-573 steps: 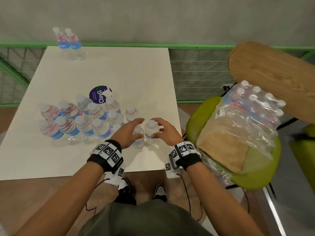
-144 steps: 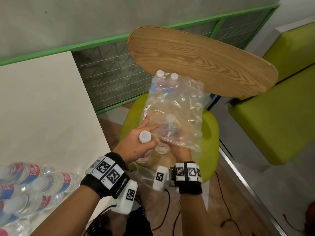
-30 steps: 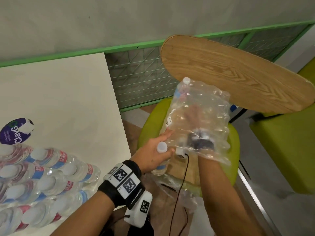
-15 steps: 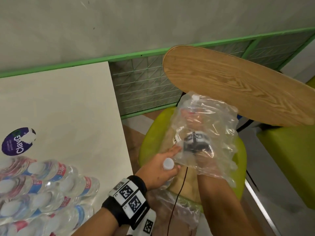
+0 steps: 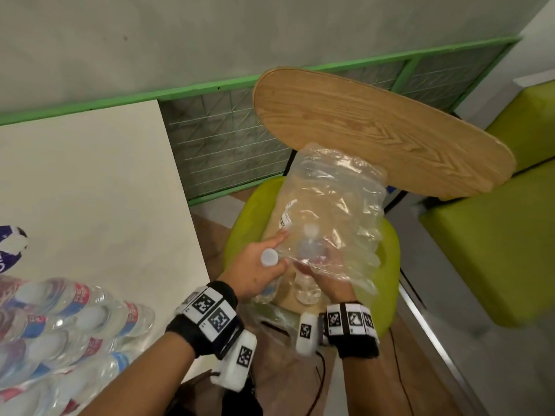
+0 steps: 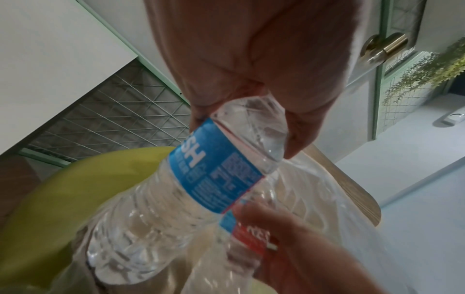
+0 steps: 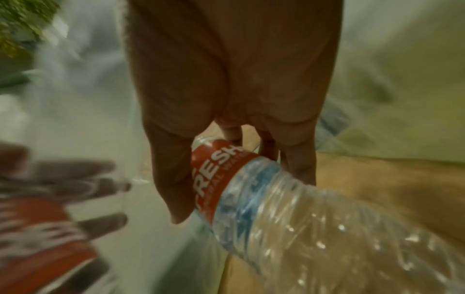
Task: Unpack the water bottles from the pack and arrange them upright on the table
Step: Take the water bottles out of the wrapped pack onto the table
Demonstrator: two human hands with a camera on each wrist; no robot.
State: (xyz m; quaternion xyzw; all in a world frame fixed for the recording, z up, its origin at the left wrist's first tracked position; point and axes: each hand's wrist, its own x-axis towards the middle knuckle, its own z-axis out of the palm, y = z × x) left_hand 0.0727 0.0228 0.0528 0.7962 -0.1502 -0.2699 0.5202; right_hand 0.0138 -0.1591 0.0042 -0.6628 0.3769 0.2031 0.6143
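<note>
The clear plastic pack wrap lies slack on a green chair seat. My left hand grips a water bottle by its neck at the wrap's near opening; the left wrist view shows its blue label. My right hand grips a second bottle that is still partly under the wrap. In the right wrist view my fingers curl round that red-labelled bottle. Several bottles stand on the white table at the lower left.
The chair's wooden back rises just behind the wrap. A green bench is on the right. A green-framed wire fence runs behind the table and chair. A purple sticker marks the table's left edge.
My right hand has drawn back from deep inside the wrap toward its opening, now holding a bottle. The wrap has sagged flatter. My left hand keeps its bottle.
</note>
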